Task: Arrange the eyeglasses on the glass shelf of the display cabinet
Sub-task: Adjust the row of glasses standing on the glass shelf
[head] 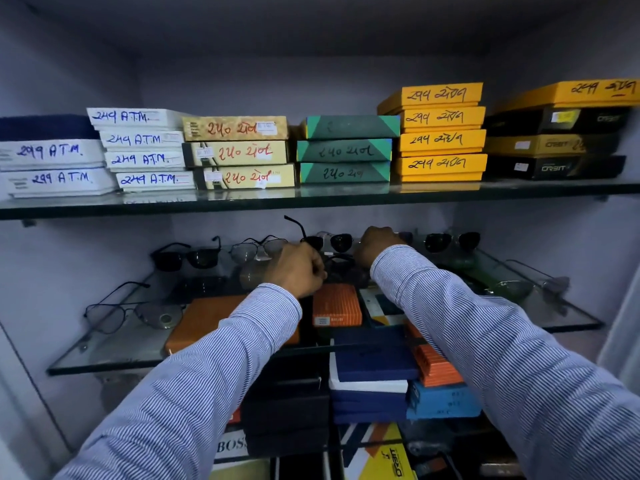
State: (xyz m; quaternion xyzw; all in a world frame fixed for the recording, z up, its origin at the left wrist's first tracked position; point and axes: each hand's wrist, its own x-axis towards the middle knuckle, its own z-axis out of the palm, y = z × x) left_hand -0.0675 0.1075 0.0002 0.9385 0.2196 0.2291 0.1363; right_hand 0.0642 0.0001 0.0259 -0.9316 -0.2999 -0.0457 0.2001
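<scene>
My left hand [298, 268] and my right hand [377, 247] reach in over the middle of the glass shelf [104, 362], both with fingers curled. A dark-framed pair of eyeglasses [341, 260] spans the gap between them and seems held at each end; the grip itself is hidden. Just behind stands a pair of black sunglasses [330, 241] with one temple sticking up. Along the back row are dark sunglasses at the left [187, 258], a thin wire frame [258, 249] and dark sunglasses at the right [450, 240]. An aviator pair [114, 310] lies front left, a green-lensed pair [512, 289] on the right.
The upper glass shelf [311, 199] hangs low above my hands, loaded with stacks of labelled boxes [441, 140]. Orange [336, 306], blue [374, 362] and black boxes show through the shelf from below. Cabinet walls close in on both sides.
</scene>
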